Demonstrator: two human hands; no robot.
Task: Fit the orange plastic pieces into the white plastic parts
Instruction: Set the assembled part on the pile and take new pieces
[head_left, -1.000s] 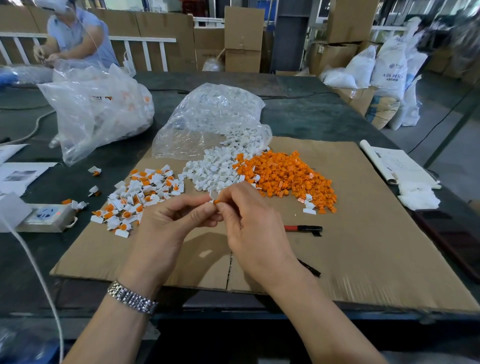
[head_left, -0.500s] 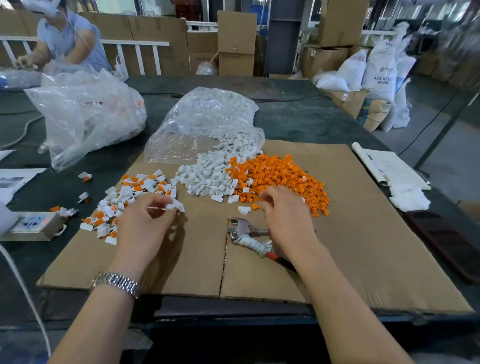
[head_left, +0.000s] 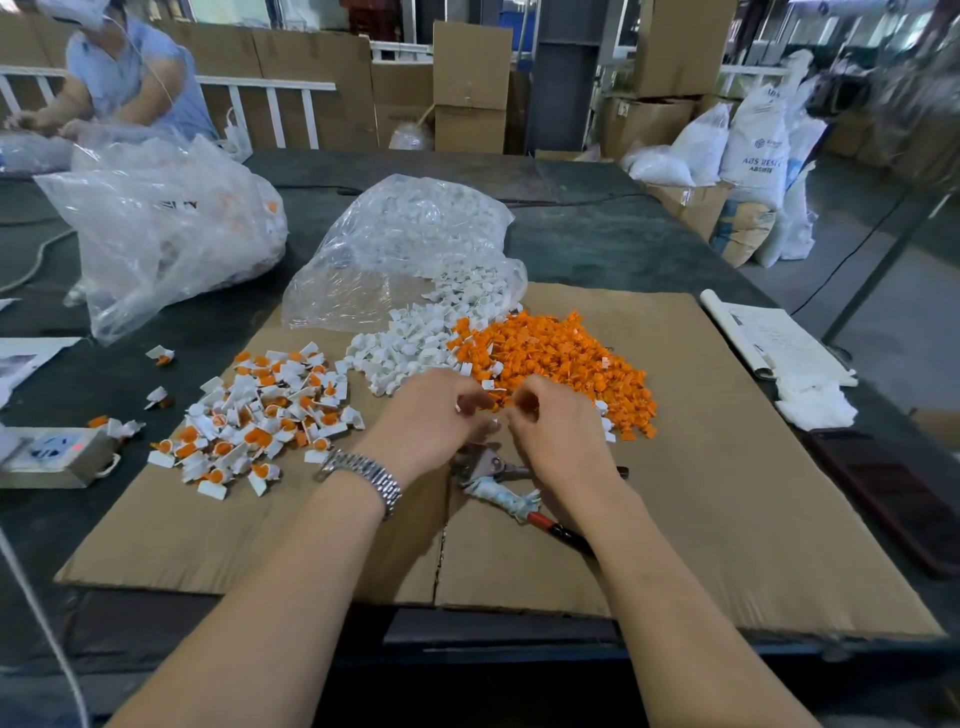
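Note:
A heap of orange plastic pieces (head_left: 561, 364) lies on the cardboard sheet (head_left: 727, 519), touching a heap of white plastic parts (head_left: 410, 348) on its left. Further left is a spread of white parts with orange pieces fitted in them (head_left: 260, 415). My left hand (head_left: 431, 421) is at the near edge of the white heap, fingers curled, pinching a small white part. My right hand (head_left: 556, 431) is beside it at the near edge of the orange heap, fingers curled round a small piece that is mostly hidden. The fingertips of both hands are blurred.
Pliers (head_left: 493, 467) with a wrapped handle lie under my wrists. A clear bag of white parts (head_left: 415, 244) lies behind the heaps and a larger bag (head_left: 156, 223) at left. A power strip (head_left: 47, 452) sits left, papers (head_left: 779, 343) right. Another person (head_left: 130, 78) works at far left.
My left hand has moved right from the fitted pile to the white heap. My right hand has drawn back a little from the orange heap, so both hands are close together again.

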